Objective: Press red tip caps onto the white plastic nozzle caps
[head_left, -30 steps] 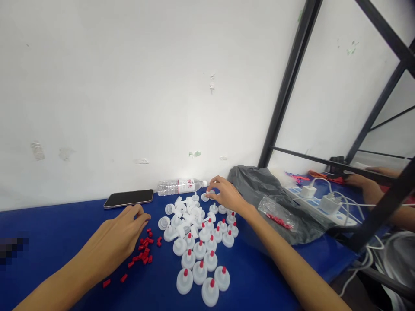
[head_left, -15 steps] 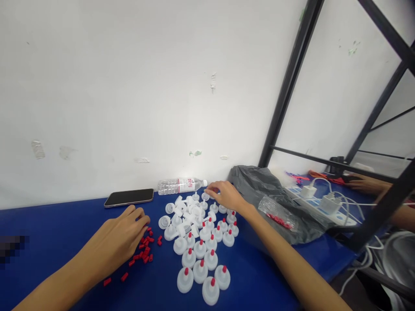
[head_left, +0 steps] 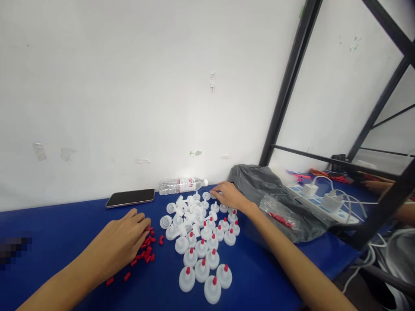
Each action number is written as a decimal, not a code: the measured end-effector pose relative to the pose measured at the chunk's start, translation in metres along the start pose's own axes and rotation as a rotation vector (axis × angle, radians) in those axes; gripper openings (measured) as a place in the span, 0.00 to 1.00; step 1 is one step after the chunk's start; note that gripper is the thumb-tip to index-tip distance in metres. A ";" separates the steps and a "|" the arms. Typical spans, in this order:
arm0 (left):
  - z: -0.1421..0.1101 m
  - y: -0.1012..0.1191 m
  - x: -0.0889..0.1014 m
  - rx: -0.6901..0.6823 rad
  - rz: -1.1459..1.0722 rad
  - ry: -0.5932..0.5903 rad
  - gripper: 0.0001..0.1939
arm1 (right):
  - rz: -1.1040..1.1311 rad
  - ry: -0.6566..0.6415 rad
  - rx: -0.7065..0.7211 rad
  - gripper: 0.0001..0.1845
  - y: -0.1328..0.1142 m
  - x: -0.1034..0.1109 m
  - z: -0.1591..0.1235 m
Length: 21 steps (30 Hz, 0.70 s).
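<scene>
My left hand (head_left: pixel 131 233) is curled over a loose pile of small red tips (head_left: pixel 147 252) on the blue table. Its fingertips reach down at the pile's far edge, and whatever they pinch is hidden. At the back of the white pieces, my right hand (head_left: pixel 228 195) has thumb and forefinger closed on the edge of a white nozzle cap, mostly covered by the fingers. Between my hands lies a heap of bare white nozzle caps (head_left: pixel 194 211). Nearer to me, several white nozzle caps with red tips (head_left: pixel 201 248) stand upright.
A black phone (head_left: pixel 130 198) and a clear plastic bottle (head_left: pixel 183 185) lie along the wall. On the right are a grey plastic bag (head_left: pixel 256 181), a clear bag with red tips (head_left: pixel 280 214), and a power strip (head_left: pixel 343 215) with chargers. Another person's hand (head_left: pixel 376 186) shows beyond the black frame.
My right hand has shifted slightly right along the back of the white caps. The left hand stays curled at the red tips, hardly moved. The whole view has shifted a little.
</scene>
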<state>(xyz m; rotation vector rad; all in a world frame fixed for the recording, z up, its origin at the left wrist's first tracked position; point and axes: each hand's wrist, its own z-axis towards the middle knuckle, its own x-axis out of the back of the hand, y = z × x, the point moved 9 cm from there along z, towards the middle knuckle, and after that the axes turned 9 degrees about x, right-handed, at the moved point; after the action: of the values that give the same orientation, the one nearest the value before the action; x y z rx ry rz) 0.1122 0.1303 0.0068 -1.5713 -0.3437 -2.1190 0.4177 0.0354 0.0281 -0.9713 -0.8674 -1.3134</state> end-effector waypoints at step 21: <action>-0.005 0.023 0.043 -0.035 -0.051 0.242 0.23 | 0.109 0.403 0.532 0.13 -0.156 0.058 -0.022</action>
<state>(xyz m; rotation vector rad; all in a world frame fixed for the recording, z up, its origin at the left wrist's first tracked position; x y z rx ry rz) 0.1094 0.0985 0.0444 -1.3169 -0.2682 -2.3348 0.2658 -0.0070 0.0862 -0.3163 -0.7764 -1.0537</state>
